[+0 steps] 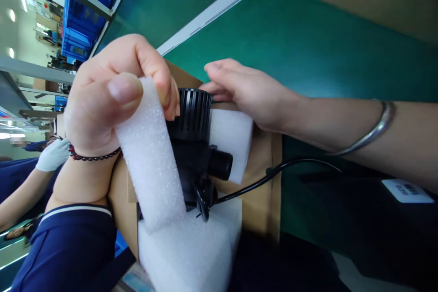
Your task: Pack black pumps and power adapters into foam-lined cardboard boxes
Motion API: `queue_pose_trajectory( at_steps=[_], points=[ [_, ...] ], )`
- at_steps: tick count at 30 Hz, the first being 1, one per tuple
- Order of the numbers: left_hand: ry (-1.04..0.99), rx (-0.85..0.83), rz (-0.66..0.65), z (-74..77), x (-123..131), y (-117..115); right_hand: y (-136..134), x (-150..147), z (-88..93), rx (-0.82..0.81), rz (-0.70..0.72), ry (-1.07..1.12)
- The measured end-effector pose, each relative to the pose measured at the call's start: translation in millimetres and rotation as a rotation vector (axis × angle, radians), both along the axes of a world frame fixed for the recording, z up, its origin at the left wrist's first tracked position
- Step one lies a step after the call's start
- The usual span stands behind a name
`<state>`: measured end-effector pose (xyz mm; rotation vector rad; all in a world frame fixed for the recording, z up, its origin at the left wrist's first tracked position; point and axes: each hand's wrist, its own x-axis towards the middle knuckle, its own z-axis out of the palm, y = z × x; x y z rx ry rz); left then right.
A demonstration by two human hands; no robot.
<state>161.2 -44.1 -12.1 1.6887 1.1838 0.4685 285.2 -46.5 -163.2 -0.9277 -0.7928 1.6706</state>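
The black device (191,159) seems already nested among foam blocks (201,255) in the open cardboard box (273,187), its cable (290,164) trailing outside. My left hand (102,96) pinches a foam strip (150,159), not yet released; my right hand (242,89) reaches alongside, fingers loosely extended.

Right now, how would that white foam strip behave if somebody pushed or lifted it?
The white foam strip is probably light for its size, given its bubbly texture. It likely bends only slightly, looking straight while the left hand pinches its end. Its flat faces should keep it from rolling.
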Motion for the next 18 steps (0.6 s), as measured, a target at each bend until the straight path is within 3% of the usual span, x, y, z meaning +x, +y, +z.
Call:
queue_pose_trajectory(
  at_steps=[3,6,8,10,15,18],
  points=[
    [0.016,0.039,0.042,1.9,0,0,-1,-1,3.3,-0.058,-0.054,-0.086],
    [0.070,0.008,-0.064,4.6,-7,4,-1,-1,5.5,-0.064,-0.168,-0.186],
    [0.057,0.005,-0.146,4.6,-16,5,-1,-2,4.5,-0.003,-0.024,-0.131],
    [0.026,0.024,-0.149,2.1,-24,5,-1,-2,0.9,0.038,0.111,-0.087],
    [0.019,0.065,-0.121,-7.4,-36,1,2,-5,-11.0,0.072,-0.054,-0.255],
    [-0.010,0.044,-0.169,-7.5,-38,3,5,-9,-14.8,0.129,0.087,-0.185]
  ],
)
